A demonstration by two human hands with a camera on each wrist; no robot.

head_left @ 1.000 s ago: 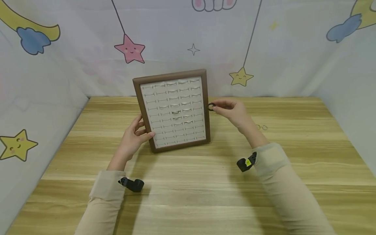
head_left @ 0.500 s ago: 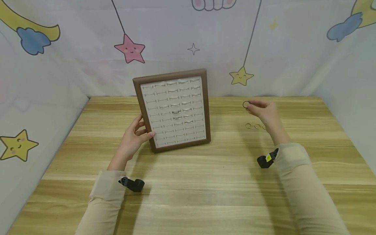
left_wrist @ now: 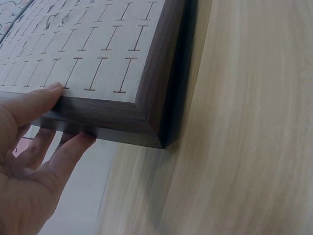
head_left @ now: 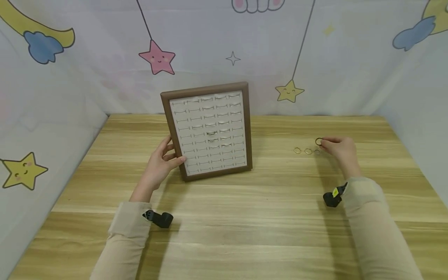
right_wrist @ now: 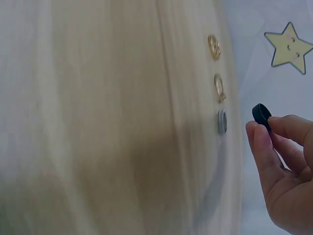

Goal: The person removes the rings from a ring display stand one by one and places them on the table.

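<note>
A brown-framed ring display board [head_left: 209, 132] with a white slotted face stands tilted against the back wall. A few rings sit in its middle slots. My left hand [head_left: 161, 163] steadies its lower left corner [left_wrist: 122, 117], thumb on the front and fingers behind. My right hand [head_left: 337, 149] pinches a black ring [head_left: 318, 142] [right_wrist: 261, 114] just above the table. Below it lie two gold rings [head_left: 297, 150] [right_wrist: 214, 47] and a silver ring [right_wrist: 222, 122] in a row.
A wooden table [head_left: 245, 217] is enclosed by white cloth walls printed with stars and clouds. Black camera straps sit on both wrists. Bare tabletop stretches in front of the board and between my arms.
My right hand has carried the black ring from beside the board's right edge rightward and down to the row of rings on the table. The left hand has stayed on the board.
</note>
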